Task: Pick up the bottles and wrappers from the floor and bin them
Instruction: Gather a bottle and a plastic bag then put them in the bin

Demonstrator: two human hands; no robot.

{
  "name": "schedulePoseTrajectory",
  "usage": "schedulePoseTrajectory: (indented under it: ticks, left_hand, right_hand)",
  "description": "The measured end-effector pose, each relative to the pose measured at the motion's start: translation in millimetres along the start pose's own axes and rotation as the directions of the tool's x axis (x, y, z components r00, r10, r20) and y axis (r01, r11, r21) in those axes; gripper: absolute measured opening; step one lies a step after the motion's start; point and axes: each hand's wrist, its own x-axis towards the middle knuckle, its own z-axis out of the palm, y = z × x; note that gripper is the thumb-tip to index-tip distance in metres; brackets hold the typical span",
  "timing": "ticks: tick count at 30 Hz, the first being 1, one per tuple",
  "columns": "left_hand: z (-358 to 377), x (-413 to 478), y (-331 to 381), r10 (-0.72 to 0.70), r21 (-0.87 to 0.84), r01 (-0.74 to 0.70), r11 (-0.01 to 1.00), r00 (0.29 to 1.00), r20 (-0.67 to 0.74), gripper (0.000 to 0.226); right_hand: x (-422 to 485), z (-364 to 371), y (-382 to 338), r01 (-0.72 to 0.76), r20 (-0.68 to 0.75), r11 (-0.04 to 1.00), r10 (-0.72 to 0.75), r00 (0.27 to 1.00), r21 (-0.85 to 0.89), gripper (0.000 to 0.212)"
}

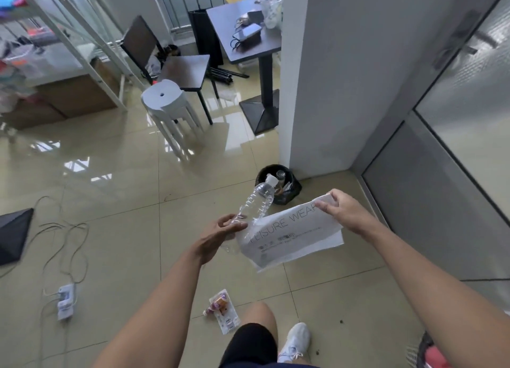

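My left hand [220, 236] grips the base of a clear empty plastic bottle [256, 202], its white cap pointing up towards the bin. My right hand [340, 210] pinches the top corner of a white plastic wrapper [289, 238] printed "LEISURE WEAR", which hangs in the air next to the bottle. A small round bin with a black liner [289, 193] stands on the floor at the foot of the white pillar, just beyond both hands, with a bottle and scraps inside. A colourful snack wrapper [223, 309] lies on the tiles near my knee.
A white pillar [317, 77] rises right behind the bin, with a glass door [455, 146] to the right. White stools [171, 105], a dark chair and a table stand farther back. A power strip [64, 301] with cables lies on the floor at the left.
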Motion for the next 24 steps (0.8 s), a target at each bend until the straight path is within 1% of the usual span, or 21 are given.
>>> schedulePoseTrajectory:
  ticks: [2,3,4,6,8,10,13,15,18,20,24]
  left_hand:
    - [0.2,11.9,3.2,-0.009,-0.044,0.009,0.999,1.000,-0.020,0.054]
    - [-1.0,18.7,3.8,-0.014,-0.077,0.012,0.997,1.000,-0.025,0.059]
    - [-3.1,26.0,3.1,-0.020,-0.112,0.017,0.994,0.999,-0.030,0.063]
    - [-10.2,44.2,0.5,-0.037,-0.191,0.027,0.981,0.998,-0.050,0.063]
    - [-19.1,66.7,-2.9,-0.054,-0.261,0.039,0.964,0.997,-0.051,0.060]
    - [-28.4,92.4,-2.4,-0.064,-0.295,0.056,0.954,0.998,-0.018,0.058]
    - [-44.3,137.1,2.5,-0.107,-0.340,0.107,0.935,0.994,0.019,0.053]
    - [-56.9,168.8,7.3,-0.127,-0.290,0.136,0.947,0.991,0.048,0.058]
    - [-75.0,205.7,17.5,-0.147,-0.155,0.156,0.976,0.987,0.068,0.055]
    - [-85.2,229.6,25.7,-0.153,-0.120,0.158,0.980,0.987,0.053,0.056]
    - [-92.7,265.2,38.6,-0.175,-0.059,0.177,0.982,0.984,0.044,0.068]
  right_hand:
    - [10.5,-3.7,1.2,0.021,0.047,0.997,-0.025,0.999,0.071,0.035]
    - [16.9,-4.4,2.9,0.015,0.094,0.995,-0.025,0.995,0.104,0.036]
    - [24.5,-4.4,5.0,-0.013,0.149,0.992,-0.006,0.989,0.125,0.038]
    - [40.9,-2.9,9.9,-0.085,0.244,0.986,0.048,0.969,0.146,0.039]
    - [59.2,-1.7,12.4,-0.144,0.293,0.976,0.092,0.952,0.164,0.042]
    - [82.2,0.7,14.1,-0.192,0.313,0.965,0.129,0.941,0.179,0.044]
    - [122.7,8.8,13.1,-0.265,0.266,0.943,0.208,0.941,0.200,0.039]
    - [152.0,13.0,4.7,-0.293,0.187,0.939,0.260,0.947,0.182,0.029]
    - [195.6,12.5,-8.3,-0.246,0.073,0.966,0.241,0.968,0.080,0.013]
    - [223.3,9.7,-17.3,-0.225,0.016,0.974,0.226,0.974,-0.027,0.007]
    - [265.6,6.0,-27.8,-0.262,0.019,0.941,0.273,0.962,-0.214,0.003]
